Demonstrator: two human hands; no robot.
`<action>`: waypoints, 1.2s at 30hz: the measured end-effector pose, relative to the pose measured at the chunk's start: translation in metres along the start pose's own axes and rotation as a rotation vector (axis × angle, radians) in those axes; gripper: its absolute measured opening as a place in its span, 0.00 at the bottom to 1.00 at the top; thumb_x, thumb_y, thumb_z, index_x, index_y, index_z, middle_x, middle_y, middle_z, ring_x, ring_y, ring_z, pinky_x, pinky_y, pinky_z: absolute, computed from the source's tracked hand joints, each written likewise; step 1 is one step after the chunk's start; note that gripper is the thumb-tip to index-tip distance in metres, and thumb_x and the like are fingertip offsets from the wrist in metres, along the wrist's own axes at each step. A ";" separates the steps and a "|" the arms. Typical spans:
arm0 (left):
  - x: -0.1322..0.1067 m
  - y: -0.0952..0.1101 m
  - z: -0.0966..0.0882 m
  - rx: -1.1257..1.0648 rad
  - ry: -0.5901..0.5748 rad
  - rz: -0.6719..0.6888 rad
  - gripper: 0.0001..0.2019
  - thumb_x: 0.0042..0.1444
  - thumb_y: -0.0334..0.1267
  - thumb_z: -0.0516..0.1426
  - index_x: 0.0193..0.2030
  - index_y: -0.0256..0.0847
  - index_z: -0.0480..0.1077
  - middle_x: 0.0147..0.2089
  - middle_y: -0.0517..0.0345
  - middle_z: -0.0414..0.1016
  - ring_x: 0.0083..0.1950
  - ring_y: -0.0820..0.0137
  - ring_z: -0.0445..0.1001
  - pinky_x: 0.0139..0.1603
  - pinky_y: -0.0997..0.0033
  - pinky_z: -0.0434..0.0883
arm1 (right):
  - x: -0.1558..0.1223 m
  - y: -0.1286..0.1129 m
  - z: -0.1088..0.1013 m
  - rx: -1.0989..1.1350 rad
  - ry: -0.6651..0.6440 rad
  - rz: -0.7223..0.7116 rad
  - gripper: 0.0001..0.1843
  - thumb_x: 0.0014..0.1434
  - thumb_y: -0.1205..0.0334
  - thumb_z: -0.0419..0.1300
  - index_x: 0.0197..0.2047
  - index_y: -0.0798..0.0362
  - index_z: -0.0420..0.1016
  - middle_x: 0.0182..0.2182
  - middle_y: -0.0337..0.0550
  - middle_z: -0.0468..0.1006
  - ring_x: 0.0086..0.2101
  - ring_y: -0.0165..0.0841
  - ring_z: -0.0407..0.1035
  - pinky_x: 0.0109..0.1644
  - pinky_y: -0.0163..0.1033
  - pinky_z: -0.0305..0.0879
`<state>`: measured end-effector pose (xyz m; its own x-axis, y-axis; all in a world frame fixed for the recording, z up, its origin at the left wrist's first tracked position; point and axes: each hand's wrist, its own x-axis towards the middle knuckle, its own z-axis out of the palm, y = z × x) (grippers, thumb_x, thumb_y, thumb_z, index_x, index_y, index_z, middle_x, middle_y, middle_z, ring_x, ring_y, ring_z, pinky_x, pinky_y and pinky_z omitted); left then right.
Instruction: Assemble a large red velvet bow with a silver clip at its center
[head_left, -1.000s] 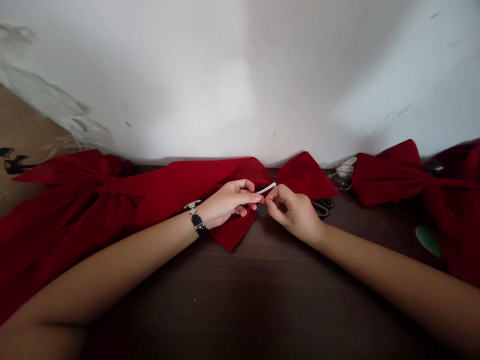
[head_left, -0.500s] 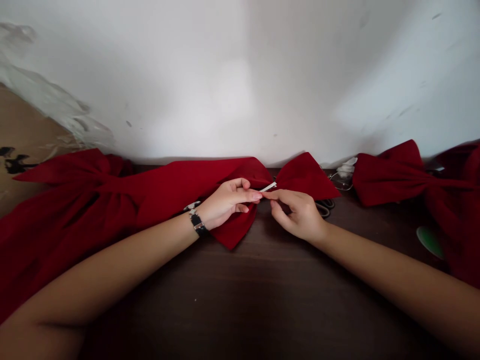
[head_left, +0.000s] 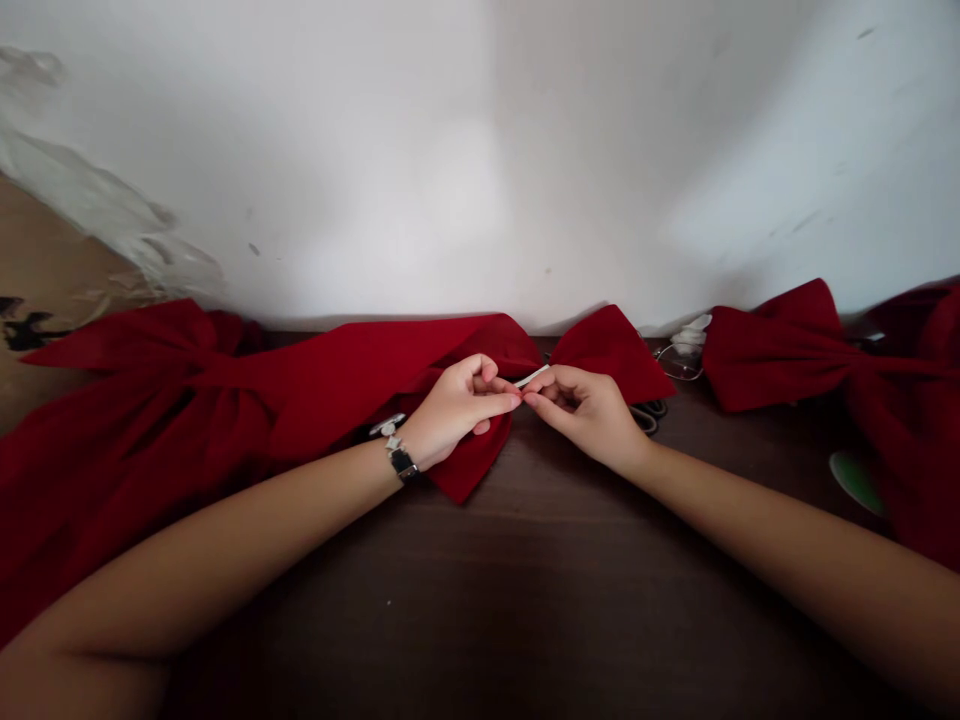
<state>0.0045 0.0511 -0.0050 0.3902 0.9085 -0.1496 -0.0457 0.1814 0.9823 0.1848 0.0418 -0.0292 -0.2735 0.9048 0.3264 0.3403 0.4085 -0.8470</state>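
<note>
Strip, thin and white, slants just behind meeting fingertips, above dark table. Left hand: thumb and fingers drawn together, strip pinched there. Right hand: fingers curled, thumb tip near index tip, close against left fingertips; whether it grips anything, cannot tell. Red bow spread directly behind both hands, near white wall. Second red bow farther right, green disc near it. Black band around left wrist.

Narrow white strip, slanting up rightward, between the hands
</note>
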 end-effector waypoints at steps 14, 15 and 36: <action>0.001 0.000 0.001 0.010 0.074 0.021 0.08 0.50 0.27 0.57 0.32 0.38 0.60 0.35 0.56 0.74 0.20 0.85 0.57 0.15 0.85 0.53 | 0.001 0.003 0.000 0.105 0.033 0.087 0.06 0.53 0.61 0.60 0.29 0.56 0.72 0.22 0.37 0.69 0.21 0.24 0.58 0.25 0.32 0.55; 0.001 0.001 0.001 0.016 0.086 0.017 0.07 0.50 0.26 0.56 0.33 0.38 0.61 0.32 0.58 0.72 0.20 0.84 0.58 0.15 0.85 0.53 | 0.001 0.004 0.000 0.111 0.034 0.087 0.06 0.53 0.61 0.60 0.29 0.56 0.72 0.22 0.37 0.69 0.21 0.24 0.58 0.25 0.32 0.55; 0.002 -0.004 -0.004 0.268 0.018 -0.056 0.14 0.47 0.44 0.64 0.37 0.37 0.77 0.23 0.63 0.61 0.22 0.82 0.50 0.19 0.83 0.49 | 0.001 0.003 -0.001 0.063 0.070 0.046 0.07 0.52 0.61 0.60 0.27 0.56 0.72 0.18 0.32 0.59 0.20 0.23 0.52 0.24 0.31 0.50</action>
<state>0.0019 0.0535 -0.0100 0.3683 0.9069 -0.2045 0.2218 0.1279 0.9667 0.1865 0.0444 -0.0312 -0.1946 0.9296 0.3129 0.2933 0.3596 -0.8858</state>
